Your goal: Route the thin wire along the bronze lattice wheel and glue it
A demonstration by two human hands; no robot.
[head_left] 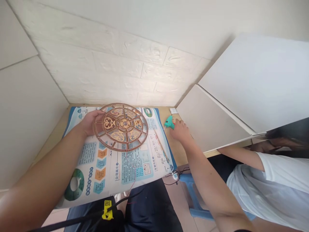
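Observation:
My left hand [93, 122] grips the left rim of a round brown openwork disc [117, 140] with spokes and gold scroll inlays. The disc is held over a printed paper sheet [127, 174] on the table, and my left fingers are partly hidden behind it. To the right, my right hand [180, 129] is closed around a teal glue gun [169, 121] at the table's right side, its nozzle pointing down and left. A thin brown stick [161, 145] lies on the sheet between the disc and the glue gun.
A small white packet [173, 111] lies by the wall behind the glue gun. White panels [217, 119] bound the right side. Another person's white sleeve [285, 167] is at the right, near a blue stool [193, 196]. Dark cables [176, 175] hang at the table's corner.

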